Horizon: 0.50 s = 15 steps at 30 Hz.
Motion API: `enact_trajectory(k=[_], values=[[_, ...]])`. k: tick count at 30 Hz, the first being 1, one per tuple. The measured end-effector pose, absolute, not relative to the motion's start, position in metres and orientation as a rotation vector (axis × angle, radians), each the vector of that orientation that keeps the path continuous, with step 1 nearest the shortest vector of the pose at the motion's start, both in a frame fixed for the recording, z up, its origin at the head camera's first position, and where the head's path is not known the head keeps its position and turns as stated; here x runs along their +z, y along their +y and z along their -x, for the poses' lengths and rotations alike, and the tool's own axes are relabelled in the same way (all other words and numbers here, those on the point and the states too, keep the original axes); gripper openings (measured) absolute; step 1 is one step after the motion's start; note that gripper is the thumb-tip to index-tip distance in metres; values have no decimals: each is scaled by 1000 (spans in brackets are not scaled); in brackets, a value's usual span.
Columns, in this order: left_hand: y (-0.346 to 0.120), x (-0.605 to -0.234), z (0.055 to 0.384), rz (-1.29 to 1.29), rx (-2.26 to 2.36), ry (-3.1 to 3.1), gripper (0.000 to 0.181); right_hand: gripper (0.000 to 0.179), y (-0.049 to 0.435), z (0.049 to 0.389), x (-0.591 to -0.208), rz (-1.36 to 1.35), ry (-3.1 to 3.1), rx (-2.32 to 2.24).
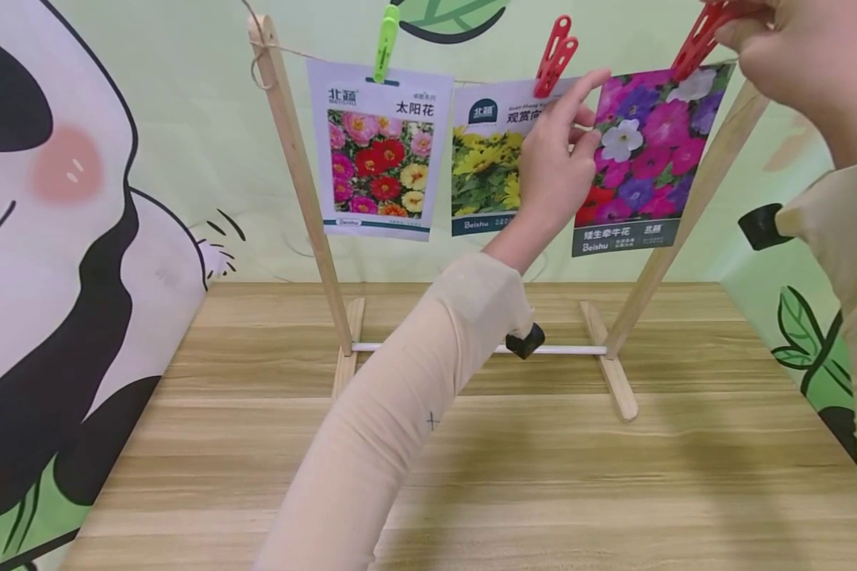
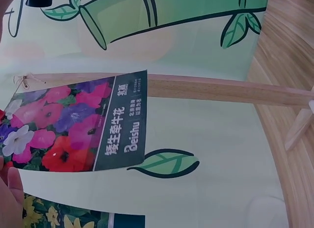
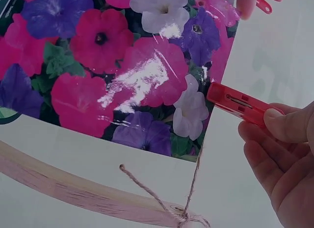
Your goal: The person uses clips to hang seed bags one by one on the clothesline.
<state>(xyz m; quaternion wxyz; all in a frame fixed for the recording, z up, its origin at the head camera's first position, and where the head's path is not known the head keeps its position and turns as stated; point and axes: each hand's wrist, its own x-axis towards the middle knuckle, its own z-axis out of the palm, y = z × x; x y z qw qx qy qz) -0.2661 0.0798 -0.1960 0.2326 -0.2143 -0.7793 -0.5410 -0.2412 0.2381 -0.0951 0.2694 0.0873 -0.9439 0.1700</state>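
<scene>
My right hand pinches a red clothespin between thumb and fingers. The clothespin's tip meets the top edge of a petunia seed packet, beside the twine. At that packet's upper left corner, my left hand holds the edge with thumb and fingers; part of its grip is hidden. Behind the left hand, a yellow-flower packet hangs from another red clothespin. To the left, a packet with mixed flowers hangs by a green clothespin.
A wooden frame carries the twine; its left post and right post stand on feet joined by a white rod. Below is a wood-grain tabletop. A panda-printed backdrop surrounds it.
</scene>
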Motion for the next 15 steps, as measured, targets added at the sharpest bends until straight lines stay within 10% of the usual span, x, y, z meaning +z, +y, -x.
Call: enact_trajectory(k=[15], values=[[80,-202,264,536,-1236,-2180,49,36,241,247,-100,-299,-2528,427]])
